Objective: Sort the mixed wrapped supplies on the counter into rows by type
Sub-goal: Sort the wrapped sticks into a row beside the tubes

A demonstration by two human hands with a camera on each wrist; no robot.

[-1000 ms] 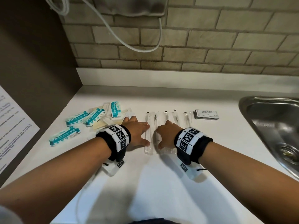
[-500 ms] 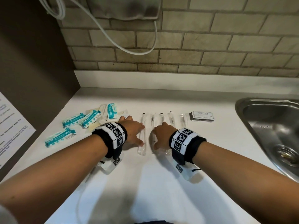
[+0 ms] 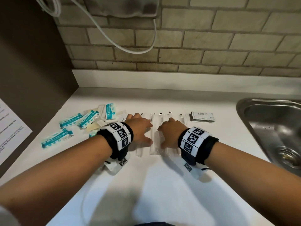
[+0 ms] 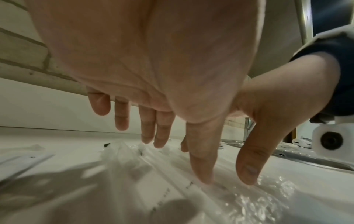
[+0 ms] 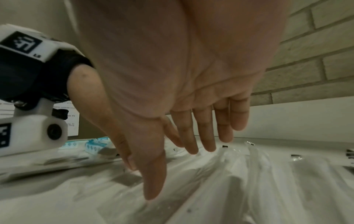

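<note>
Several long clear-wrapped packets (image 3: 155, 141) lie side by side on the white counter (image 3: 162, 185). My left hand (image 3: 140, 129) rests flat over the left ones, fingers straight, thumb tip on the plastic (image 4: 203, 178). My right hand (image 3: 169, 132) lies flat over the right ones, its straight fingers (image 5: 206, 136) above the wrappers (image 5: 249, 174). Neither hand grips anything. Teal-and-white packets (image 3: 57, 138) and beige flat packets (image 3: 91, 128) lie scattered to the left. A small stack of white shampoo sachets (image 3: 202, 116) sits to the right of the row.
A steel sink (image 3: 273, 128) is set into the counter at the right. A dark side wall with a printed sheet (image 3: 9, 132) closes the left. A brick backsplash (image 3: 195, 46) with a hanging white cable (image 3: 130, 49) stands behind.
Both hands have stayed flat on the clear packets and slid slightly together with them; the leftmost packets shifted a little. The head view drifted.
</note>
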